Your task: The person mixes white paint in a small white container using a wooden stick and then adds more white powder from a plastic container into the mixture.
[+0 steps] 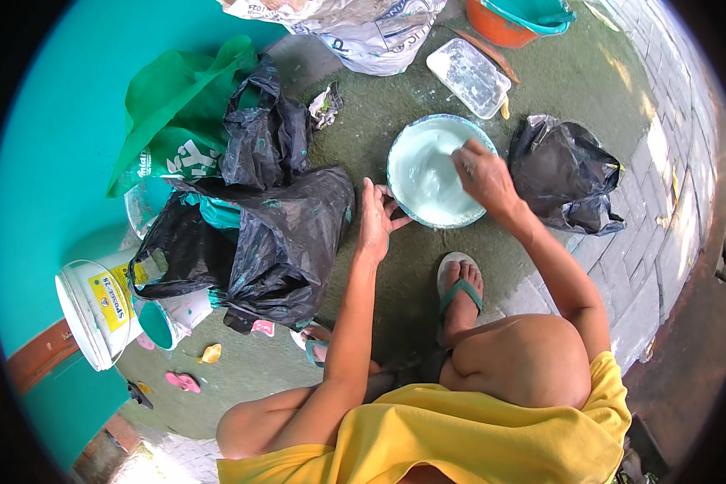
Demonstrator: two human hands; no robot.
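A round basin (394,179) with a speckled blue rim stands on the ground in front of me. Pale mint, paint-like liquid (431,181) in it shows swirl marks. My left hand (377,219) holds the basin's left side, its fingers against the outer wall and rim. Over the right part of the basin, my right hand (486,179) is closed, fingers pointing down toward the liquid. Motion blurs its fingertips, and whatever they grip is hidden.
Black plastic bags (294,242) lie at left beside a white bucket (89,315) and a green bag (181,113). Another black bag (565,169) sits right of the basin. Beyond are a clear plastic tray (469,77), a white sack (371,40) and an orange tub (496,24).
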